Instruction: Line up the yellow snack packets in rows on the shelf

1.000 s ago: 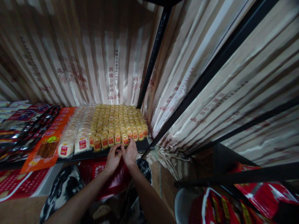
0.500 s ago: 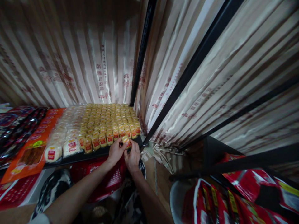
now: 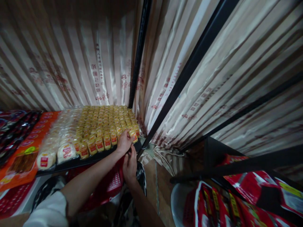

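Yellow packet point(image 3: 133, 135): front right corner of the shelf point(image 3: 78, 162), at the end of the front row, leaning back like its neighbours. I note the left hand point(image 3: 124, 142) is nearer, with fingers over the packet's left side; grip hidden. The right hand point(image 3: 129, 164) is just below, flat against the shelf's front edge, holding nothing.

One camera only, worn on my head. It looked forward and down, close over my left hand point(image 3: 124, 142) and right hand point(image 3: 129, 164) at the near edge of the shelf point(image 3: 78, 161).
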A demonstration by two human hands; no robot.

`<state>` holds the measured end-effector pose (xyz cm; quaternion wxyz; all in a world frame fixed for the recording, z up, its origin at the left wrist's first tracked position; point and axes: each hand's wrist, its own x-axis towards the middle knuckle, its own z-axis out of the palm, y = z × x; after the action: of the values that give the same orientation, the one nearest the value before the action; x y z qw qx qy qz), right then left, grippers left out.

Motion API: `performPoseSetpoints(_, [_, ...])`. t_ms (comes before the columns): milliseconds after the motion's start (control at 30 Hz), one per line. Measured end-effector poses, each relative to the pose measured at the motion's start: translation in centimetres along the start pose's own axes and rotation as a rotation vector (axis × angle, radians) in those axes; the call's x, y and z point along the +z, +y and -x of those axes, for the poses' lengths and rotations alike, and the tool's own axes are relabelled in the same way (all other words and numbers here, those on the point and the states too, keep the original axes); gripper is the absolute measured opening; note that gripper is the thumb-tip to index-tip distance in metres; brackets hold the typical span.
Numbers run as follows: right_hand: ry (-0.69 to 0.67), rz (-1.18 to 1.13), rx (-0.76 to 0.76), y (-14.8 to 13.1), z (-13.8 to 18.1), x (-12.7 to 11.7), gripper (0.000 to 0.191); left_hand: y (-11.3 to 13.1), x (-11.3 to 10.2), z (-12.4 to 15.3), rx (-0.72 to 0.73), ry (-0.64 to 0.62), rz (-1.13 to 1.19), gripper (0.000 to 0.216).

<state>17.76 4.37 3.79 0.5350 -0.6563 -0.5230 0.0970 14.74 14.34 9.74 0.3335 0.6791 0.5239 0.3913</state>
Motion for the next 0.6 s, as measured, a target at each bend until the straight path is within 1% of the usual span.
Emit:
performPoseSetpoints(100, [0.017,-0.040,0.068,0.3,-0.3,0.1,0.045,0.7,0.7,-0.2,0.033,-0.022,0.029,0.041])
performPoseSetpoints(267, [0.053,-0.060,0.116,1.2,-0.8,-0.2,0.043,1.4,1.4,-0.4,0.150,-0.106,-0.060,0.035])
performPoseSetpoints(367, [0.064,-0.061,0.110,1.7,-0.8,-0.3,0.045,1.4,2.0,-0.6,0.200,-0.121,-0.109,0.035])
performPoseSetpoints(433, [0.068,-0.050,0.099,1.9,-0.8,-0.4,0.047,1.4,2.3,-0.8,0.214,-0.125,-0.144,0.037])
performPoseSetpoints(600, [0.045,-0.008,0.074,2.0,-1.1,-0.2,0.051,1.7,2.5,-1.2,0.197,-0.197,-0.219,0.038])
